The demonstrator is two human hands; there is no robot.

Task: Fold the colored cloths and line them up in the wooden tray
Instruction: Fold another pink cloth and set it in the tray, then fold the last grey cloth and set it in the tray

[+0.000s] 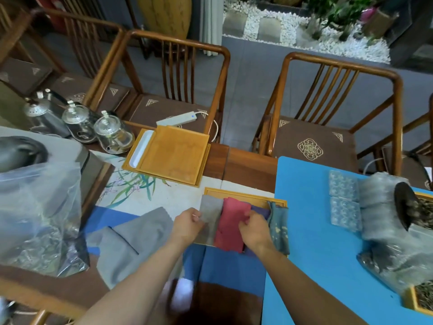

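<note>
A wooden tray (236,192) lies on the table in front of me. Folded cloths lie side by side in it: a grey cloth (210,211) at the left, a red cloth (230,225), a purple cloth (260,211) mostly covered, and a blue patterned cloth (280,227) at the right. My left hand (187,225) pinches the grey cloth's left edge. My right hand (254,228) grips the right edge of the red cloth. An unfolded grey cloth (138,238) lies on the table to the left of the tray.
A larger wooden tray (173,156) with a white dish sits farther back. Glass teapots (112,133) stand at the back left, a plastic bag (39,219) at the left. A blue mat (323,235) with wrapped items lies on the right. Two wooden chairs stand behind the table.
</note>
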